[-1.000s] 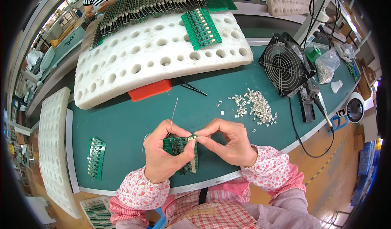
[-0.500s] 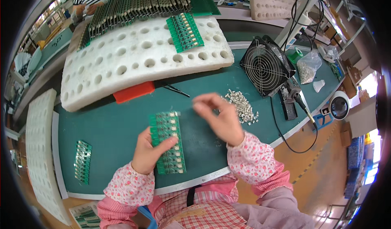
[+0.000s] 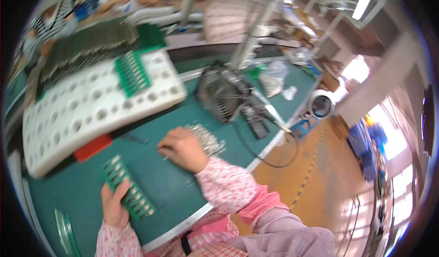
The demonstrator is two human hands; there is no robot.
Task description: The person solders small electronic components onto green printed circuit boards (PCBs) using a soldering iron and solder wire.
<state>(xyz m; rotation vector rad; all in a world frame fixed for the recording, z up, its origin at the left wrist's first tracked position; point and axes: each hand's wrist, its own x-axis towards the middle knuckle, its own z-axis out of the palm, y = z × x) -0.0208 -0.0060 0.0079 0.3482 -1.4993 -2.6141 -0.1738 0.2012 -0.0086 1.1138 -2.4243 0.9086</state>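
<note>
My left hand [image 3: 115, 206] grips a green circuit board panel [image 3: 132, 194] by its lower left side, with the thumb across its face. A row of small pale parts runs along this panel. To the right, apart from the panel, my right hand [image 3: 184, 149] hangs over the green mat. Its fingers are curled together as in a pinch; anything between them is too small or blurred to make out. Partly behind that hand lies a heap of small silvery components [image 3: 208, 140]. Another green board [image 3: 66, 232] rests on the mat at the lower left.
A white foam block [image 3: 103, 115] carries a green panel [image 3: 132, 74] and a dense row of upright boards [image 3: 91, 47]. Under its front edge shows a red piece [image 3: 93, 148], beside dark tweezers [image 3: 135, 138]. A black fan [image 3: 222, 95] and cable stand right. People sit behind.
The whole view has swung to the right, so the bench appears shifted left and tilted. My right hand has drawn away from the panel, its fingers more curled. The left hand keeps its hold.
</note>
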